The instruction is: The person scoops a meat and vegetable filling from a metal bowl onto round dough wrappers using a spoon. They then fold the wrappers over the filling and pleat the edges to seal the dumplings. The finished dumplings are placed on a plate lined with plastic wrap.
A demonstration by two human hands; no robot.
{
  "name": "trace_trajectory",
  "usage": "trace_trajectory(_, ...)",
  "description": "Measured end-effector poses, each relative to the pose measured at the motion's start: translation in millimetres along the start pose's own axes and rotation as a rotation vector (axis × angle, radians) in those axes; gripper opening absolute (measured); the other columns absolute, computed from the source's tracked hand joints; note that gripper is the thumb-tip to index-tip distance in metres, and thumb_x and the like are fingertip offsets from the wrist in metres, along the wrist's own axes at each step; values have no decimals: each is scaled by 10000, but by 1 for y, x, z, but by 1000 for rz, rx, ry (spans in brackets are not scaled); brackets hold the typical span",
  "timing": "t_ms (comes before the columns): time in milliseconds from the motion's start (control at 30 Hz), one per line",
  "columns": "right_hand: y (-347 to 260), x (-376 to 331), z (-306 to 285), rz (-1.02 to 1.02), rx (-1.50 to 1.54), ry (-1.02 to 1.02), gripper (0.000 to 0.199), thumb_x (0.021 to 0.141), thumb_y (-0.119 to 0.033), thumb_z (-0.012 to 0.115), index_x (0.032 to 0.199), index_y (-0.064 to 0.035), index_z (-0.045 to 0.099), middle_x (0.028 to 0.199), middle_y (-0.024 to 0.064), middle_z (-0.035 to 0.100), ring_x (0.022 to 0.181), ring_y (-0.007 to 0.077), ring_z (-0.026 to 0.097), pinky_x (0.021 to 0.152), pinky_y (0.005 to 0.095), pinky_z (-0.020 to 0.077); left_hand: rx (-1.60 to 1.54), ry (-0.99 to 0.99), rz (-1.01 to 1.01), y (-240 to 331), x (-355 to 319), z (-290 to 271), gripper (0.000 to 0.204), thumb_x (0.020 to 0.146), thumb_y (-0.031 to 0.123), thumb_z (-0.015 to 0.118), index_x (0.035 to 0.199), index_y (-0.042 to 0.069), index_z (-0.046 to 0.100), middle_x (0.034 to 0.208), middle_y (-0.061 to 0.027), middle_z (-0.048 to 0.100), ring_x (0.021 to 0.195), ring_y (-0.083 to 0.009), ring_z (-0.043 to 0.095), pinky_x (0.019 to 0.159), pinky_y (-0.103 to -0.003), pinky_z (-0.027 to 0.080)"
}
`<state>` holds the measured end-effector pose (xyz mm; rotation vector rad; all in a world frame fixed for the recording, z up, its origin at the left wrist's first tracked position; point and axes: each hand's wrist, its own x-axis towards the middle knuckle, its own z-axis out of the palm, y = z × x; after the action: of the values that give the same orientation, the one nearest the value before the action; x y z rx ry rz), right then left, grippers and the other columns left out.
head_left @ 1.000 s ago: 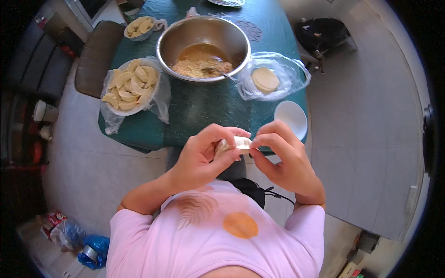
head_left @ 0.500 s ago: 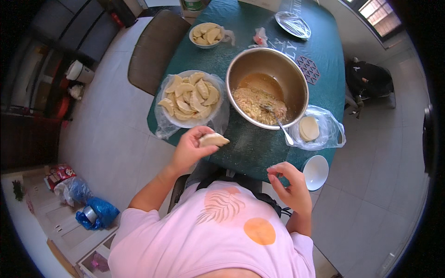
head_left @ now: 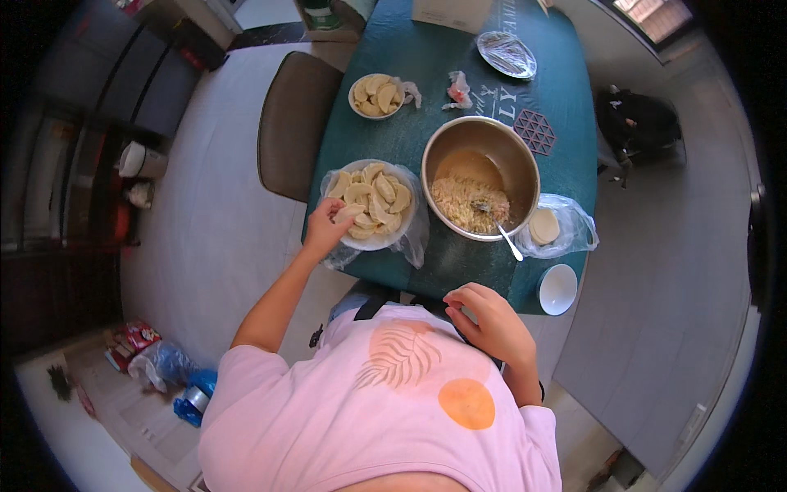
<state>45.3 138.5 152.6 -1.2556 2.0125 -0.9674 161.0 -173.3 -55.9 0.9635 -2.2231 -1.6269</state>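
Left of centre, the left hand [head_left: 326, 228] pinched a dumpling [head_left: 348, 212] over the plate [head_left: 383, 243]; best laid flat in a gap, off its neighbours. Lower right, the right hand [head_left: 485, 321] hung empty, fingers loosely curled.

The floor [head_left: 213, 238] was pale grey and evenly lit. A table [head_left: 459, 74] under a dark teal cloth stood in the middle. A brown chair [head_left: 288, 123] was pushed against its left edge. Dark cabinets [head_left: 123, 74] lined the left wall. A window [head_left: 660, 15] showed bright at upper right. Bags [head_left: 164, 365] lay on the floor at lower left.
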Motion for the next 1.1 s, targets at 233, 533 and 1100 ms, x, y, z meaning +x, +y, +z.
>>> trace_trajectory(233, -29, 11, 18, 142, -28, 52, 145, 804, -80, 615, 930, -13, 589, 865, 131, 588, 807, 288, 586, 712, 349, 473, 187, 41, 88, 24, 24, 20, 319, 688, 191, 748, 880, 24, 555, 786, -110, 626, 699, -181, 605, 646, -295, 485)
trace_trajectory(533, -52, 15, 35, 288, -76, 29, 185, 813, -118, 597, 964, -12, 602, 912, 143, 596, 886, 302, 572, 772, 366, 464, 248, -11, 125, 22, 33, 23, 225, 785, 188, 652, 916, 27, 564, 810, -134, 636, 765, -254, 635, 679, -340, 493)
trace_trajectory(1100, 13, 59, 62, 462, 385, 0, 139, 871, -111, 554, 883, 4, 631, 813, 77, 645, 700, 161, 623, 635, 286, 492, -390, -54, -219, -5, -17, -68, 134, 912, 137, 539, 944, 14, 581, 838, -68, 645, 708, -111, 587, 648, -223, 458)
